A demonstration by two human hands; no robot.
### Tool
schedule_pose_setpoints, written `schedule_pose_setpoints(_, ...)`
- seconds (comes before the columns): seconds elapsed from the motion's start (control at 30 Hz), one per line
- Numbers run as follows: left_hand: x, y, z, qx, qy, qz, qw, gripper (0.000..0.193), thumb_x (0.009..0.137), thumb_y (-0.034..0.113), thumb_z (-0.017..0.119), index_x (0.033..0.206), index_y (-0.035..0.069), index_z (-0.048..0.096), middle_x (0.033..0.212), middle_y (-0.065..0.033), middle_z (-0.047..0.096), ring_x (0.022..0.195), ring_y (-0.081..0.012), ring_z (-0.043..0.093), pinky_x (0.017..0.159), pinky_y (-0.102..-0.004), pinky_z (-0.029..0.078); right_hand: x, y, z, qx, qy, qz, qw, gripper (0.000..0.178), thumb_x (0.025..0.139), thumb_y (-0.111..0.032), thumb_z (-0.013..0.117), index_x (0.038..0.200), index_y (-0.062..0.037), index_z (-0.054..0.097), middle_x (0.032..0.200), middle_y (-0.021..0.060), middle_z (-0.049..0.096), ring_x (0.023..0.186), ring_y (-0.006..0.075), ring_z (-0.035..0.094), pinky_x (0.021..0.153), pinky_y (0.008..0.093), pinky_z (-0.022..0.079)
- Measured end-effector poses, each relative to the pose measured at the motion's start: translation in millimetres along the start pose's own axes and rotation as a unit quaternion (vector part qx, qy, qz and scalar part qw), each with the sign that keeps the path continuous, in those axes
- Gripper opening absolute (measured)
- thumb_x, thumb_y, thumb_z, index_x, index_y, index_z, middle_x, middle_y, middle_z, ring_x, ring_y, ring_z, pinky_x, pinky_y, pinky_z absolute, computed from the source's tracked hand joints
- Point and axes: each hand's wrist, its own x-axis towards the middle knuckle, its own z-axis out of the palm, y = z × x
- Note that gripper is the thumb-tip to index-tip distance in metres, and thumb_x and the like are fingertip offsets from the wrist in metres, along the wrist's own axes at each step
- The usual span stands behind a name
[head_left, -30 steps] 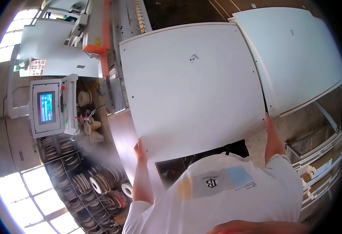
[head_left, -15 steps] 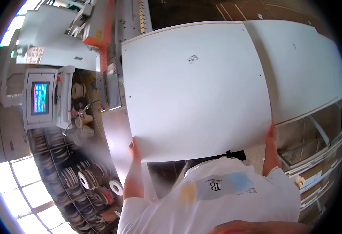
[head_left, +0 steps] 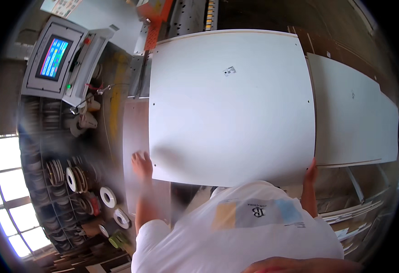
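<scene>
A large white panel (head_left: 231, 118) lies flat before me, with small dark holes near its side edges and a printed label (head_left: 230, 71) toward the far end. My right hand (head_left: 311, 173) grips the panel's near right edge, its fingers partly hidden there. Beside the near left edge is my left hand (head_left: 141, 165), fingers apart and holding nothing, over a pale brownish surface (head_left: 135, 125). Whether its inner side touches the panel edge is hard to tell.
More white panels (head_left: 349, 113) rest on a metal frame (head_left: 355, 184) to the right. At far left stands a control box with a lit screen (head_left: 54, 58). Rolls of edge banding (head_left: 75, 179) fill a rack below it. An orange machine part (head_left: 152, 34) borders the panel's far left corner.
My left hand has come off the panel's left edge and its fingers have spread. My right hand still holds the right edge. The view has shifted, and the panel now sits squarer to me.
</scene>
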Motion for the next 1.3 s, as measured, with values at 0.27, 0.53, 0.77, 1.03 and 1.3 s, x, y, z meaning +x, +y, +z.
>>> schedule_pose_setpoints(0.27, 204.9, -48.6, 98.1, -0.223, 0.107, -0.145, 0.958, 0.047, 0.09, 0.034, 0.065, 0.119, -0.002, 0.062, 0.118, -0.0237, 0.064, 0.11, -0.0398, 0.06, 0.096, -0.0437, 0.046, 0.3, 74.3, 27.3, 0.01, -0.001, -0.164, 0.986, 0.059, 0.103, -0.046, 0.039, 0.137, 0.0012, 0.052, 0.133, 0.0178, 0.059, 0.12, 0.0293, 0.057, 0.102, 0.0373, 0.043)
schedule_pose_setpoints(0.53, 395.9, -84.4, 113.4, -0.205, 0.146, -0.205, 0.946, 0.063, 0.08, 0.053, 0.065, 0.11, -0.002, 0.067, 0.111, -0.0244, 0.067, 0.106, -0.0406, 0.063, 0.09, -0.0465, 0.049, -4.8, 59.2, 12.7, 0.214, -0.03, 0.031, 0.976, 0.068, 0.103, -0.052, 0.039, 0.145, 0.0003, 0.043, 0.143, 0.0079, 0.05, 0.126, 0.0209, 0.05, 0.108, 0.0319, 0.035)
schedule_pose_setpoints(0.77, 415.9, -53.4, 88.3, -0.2, 0.152, -0.274, 0.928, 0.051, 0.079, 0.058, 0.064, 0.096, 0.011, 0.075, 0.1, -0.0138, 0.072, 0.097, -0.034, 0.067, 0.083, -0.0443, 0.051, -48.7, 17.5, 6.6, 0.244, -0.046, 0.077, 0.966, 0.068, 0.102, -0.054, 0.041, 0.14, 0.0008, 0.05, 0.136, 0.0075, 0.056, 0.121, 0.0212, 0.052, 0.105, 0.032, 0.037)
schedule_pose_setpoints(1.03, 313.1, -23.2, -31.4, -0.551, 0.248, -0.04, 0.796, 0.018, 0.101, 0.022, 0.054, 0.103, 0.007, 0.044, 0.09, -0.0083, 0.065, 0.062, -0.0136, 0.054, 0.054, -0.0267, 0.044, -10.7, 73.1, 0.9, 0.065, -0.037, 0.043, 0.996, 0.068, 0.101, -0.054, 0.043, 0.136, 0.0041, 0.053, 0.13, 0.0117, 0.06, 0.115, 0.0192, 0.056, 0.101, 0.0322, 0.042)
schedule_pose_setpoints(1.3, 231.4, 23.8, 12.8, -0.02, -0.238, 0.058, 0.969, 0.05, 0.098, 0.048, 0.049, 0.106, -0.001, 0.051, 0.094, -0.024, 0.067, 0.089, -0.0438, 0.064, 0.074, -0.0526, 0.05, -9.2, 109.6, 9.8, 0.044, -0.049, -0.078, 0.995, 0.06, 0.103, -0.046, 0.041, 0.14, 0.0002, 0.05, 0.137, 0.0106, 0.056, 0.123, 0.0221, 0.053, 0.107, 0.0318, 0.036)
